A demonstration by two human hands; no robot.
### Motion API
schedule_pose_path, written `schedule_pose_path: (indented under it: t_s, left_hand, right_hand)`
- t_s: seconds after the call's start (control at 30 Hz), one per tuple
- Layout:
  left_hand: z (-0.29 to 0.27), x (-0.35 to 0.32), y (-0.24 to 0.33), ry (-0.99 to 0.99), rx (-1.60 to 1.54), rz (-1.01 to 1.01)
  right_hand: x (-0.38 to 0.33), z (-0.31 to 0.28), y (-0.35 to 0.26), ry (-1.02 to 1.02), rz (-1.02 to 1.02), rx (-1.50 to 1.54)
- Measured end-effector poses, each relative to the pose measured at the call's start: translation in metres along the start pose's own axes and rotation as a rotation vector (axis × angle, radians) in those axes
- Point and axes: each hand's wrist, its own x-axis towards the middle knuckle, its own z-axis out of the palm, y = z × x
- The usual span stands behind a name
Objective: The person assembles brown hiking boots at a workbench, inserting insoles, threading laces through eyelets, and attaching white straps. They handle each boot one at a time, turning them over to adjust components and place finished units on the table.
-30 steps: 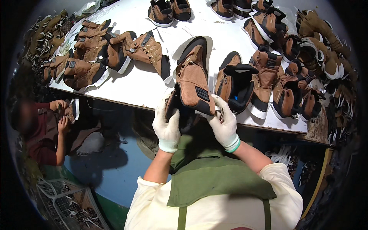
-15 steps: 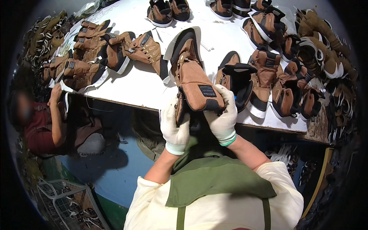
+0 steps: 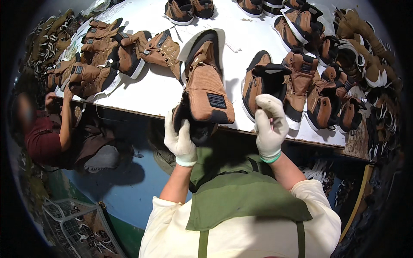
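Observation:
A brown shoe upper (image 3: 208, 92) with a black toe, a pale edge around it and a wide tongue tilts over the table's near edge. My gloved left hand (image 3: 181, 142) grips its dark collar from the left, thumb and fingers around the edge. My right hand (image 3: 272, 127), also gloved, is off the upper. Its fingers curl loosely, thumb apart, and nothing shows between them. Just beyond it stands a brown-and-black shoe (image 3: 254, 88) with its dark opening toward me.
More shoes (image 3: 316, 103) crowd the white table's right side. Several brown uppers (image 3: 101, 53) lie at the left. A person in dark red (image 3: 45, 142) sits there, hands at the table edge. A wire basket (image 3: 81, 223) stands low at the left.
My right hand has let go of the upper and moved right, toward the standing shoe. The left hand has shifted slightly left and down, turning the upper with it.

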Motion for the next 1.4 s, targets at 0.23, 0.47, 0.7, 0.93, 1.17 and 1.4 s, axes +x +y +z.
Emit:
schedule_pose_path:
  t_s: [0.23,0.47,0.7,0.93,1.17,1.4]
  left_hand:
    - [0.000,-0.008,0.001,-0.068,-0.258,-0.287]
    - [-0.001,-0.023,-0.007,-0.053,-0.079,-0.253]
    - [0.010,-0.011,0.012,-0.128,0.233,0.212]
    - [0.014,-0.006,0.024,-0.211,0.448,0.436]
    - [0.006,-0.002,0.025,-0.228,0.455,0.348]
    - [-0.002,0.001,0.021,-0.255,0.509,0.352]
  right_hand:
    - [0.014,0.027,-0.018,-0.469,-0.340,-0.518]
    - [0.000,0.039,-0.012,-0.385,-0.460,-0.586]
    - [0.000,0.014,-0.011,-0.311,-0.436,-0.652]
    - [-0.015,-0.011,0.012,-0.292,-0.404,-0.640]
    - [-0.006,-0.011,0.010,-0.356,-0.519,-0.631]
    - [0.002,-0.007,0.001,-0.426,-0.534,-0.636]
